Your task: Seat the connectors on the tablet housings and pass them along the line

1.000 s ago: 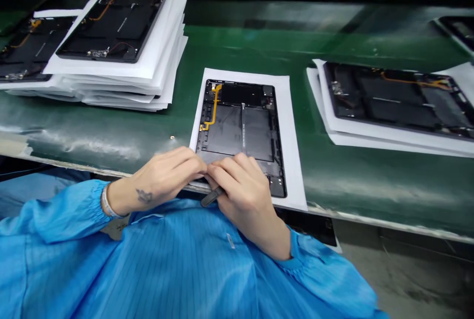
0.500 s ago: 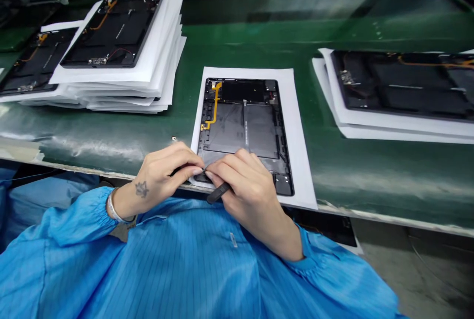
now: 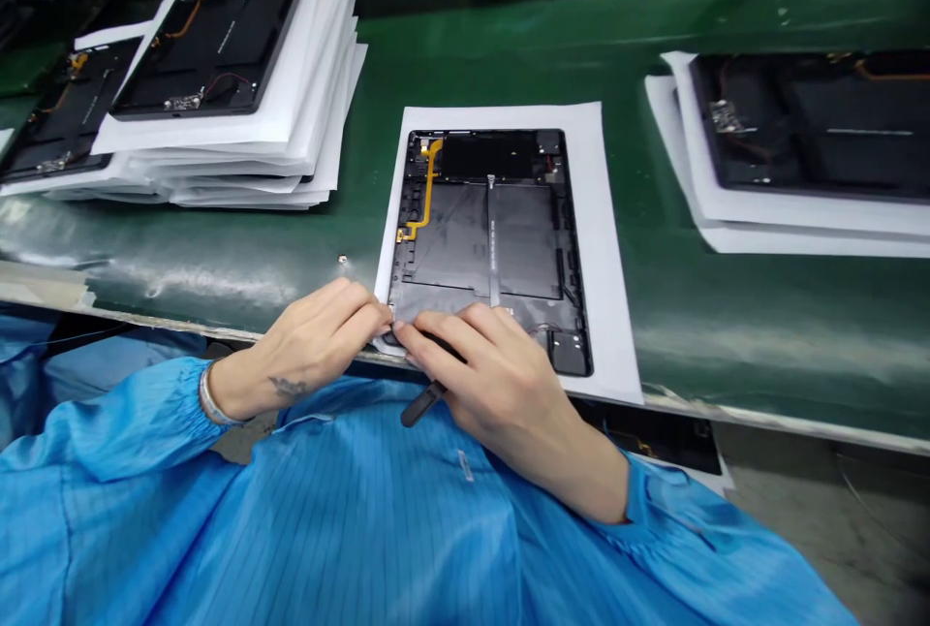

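In the head view an opened black tablet housing (image 3: 494, 238) lies on a white paper sheet (image 3: 610, 316) at the bench's front edge. A yellow flex cable (image 3: 431, 190) runs down its left side, beside flat dark battery cells. My right hand (image 3: 486, 359) is closed around black tweezers (image 3: 422, 405), their blunt end sticking out below the palm and their tips hidden by the fingers. At the housing's lower left corner my left hand (image 3: 330, 330) pinches with thumb and forefinger. What lies in that pinch is too small to tell. The fingertips of both hands nearly meet there.
At the left, paper sheets and tablet housings form a tall stack (image 3: 239, 137), with another housing (image 3: 69, 112) beside it. Another dark housing (image 3: 814, 122) rests on paper at the right. Below the bench edge, a dark panel (image 3: 668, 442) shows near my right sleeve.
The view has shifted slightly. My left fingers have turned more knuckles-up at the corner, and more of the tweezers' end shows below my right hand. Both hands stay at the same corner.
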Demonstrator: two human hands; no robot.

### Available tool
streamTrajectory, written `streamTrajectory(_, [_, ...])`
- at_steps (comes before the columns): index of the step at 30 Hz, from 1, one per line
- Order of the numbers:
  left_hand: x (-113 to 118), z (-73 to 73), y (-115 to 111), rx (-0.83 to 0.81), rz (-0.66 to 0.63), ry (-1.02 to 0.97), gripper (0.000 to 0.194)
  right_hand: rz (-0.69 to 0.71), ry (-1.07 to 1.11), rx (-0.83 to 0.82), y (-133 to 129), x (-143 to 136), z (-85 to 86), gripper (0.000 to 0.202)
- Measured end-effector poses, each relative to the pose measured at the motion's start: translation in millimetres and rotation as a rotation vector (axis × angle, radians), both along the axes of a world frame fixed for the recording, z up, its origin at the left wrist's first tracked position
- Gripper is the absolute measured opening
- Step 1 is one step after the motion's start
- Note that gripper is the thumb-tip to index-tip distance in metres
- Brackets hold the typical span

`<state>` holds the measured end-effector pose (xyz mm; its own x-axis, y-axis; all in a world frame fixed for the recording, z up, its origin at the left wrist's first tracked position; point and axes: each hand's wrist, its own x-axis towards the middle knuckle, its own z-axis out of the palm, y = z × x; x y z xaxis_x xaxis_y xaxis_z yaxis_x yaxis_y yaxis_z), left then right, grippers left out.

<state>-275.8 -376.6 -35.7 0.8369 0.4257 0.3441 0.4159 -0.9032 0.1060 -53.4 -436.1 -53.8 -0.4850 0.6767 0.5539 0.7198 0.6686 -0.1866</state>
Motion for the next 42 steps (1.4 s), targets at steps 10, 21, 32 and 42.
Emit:
streamTrajectory(10, [-12.1, -3.7, -0.5, 0.01, 0.021, -0.072, 0.021, -0.014, -0.046, -0.048, 2.1, -4.0, 0.9, 0.023])
streamTrajectory(21, [-7.6, 12.0, -8.7, 0.291, -0.122, 0.147, 0.024, 0.114, 0.134, -0.241, 1.1, 9.5, 15.1, 0.064])
streamTrajectory(32, [-10.2, -22.5, 17.1, -0.226, -0.055, -0.036, 0.053, -0.106, -0.045, -0.026, -9.0, 7.4, 18.1, 0.043])
streamTrajectory(42, [-8.4, -28.4, 13.0, -0.223, -0.053, -0.102, 0.05, -0.043, -0.082, -0.02, -0.1, -4.4, 3.9, 0.032])
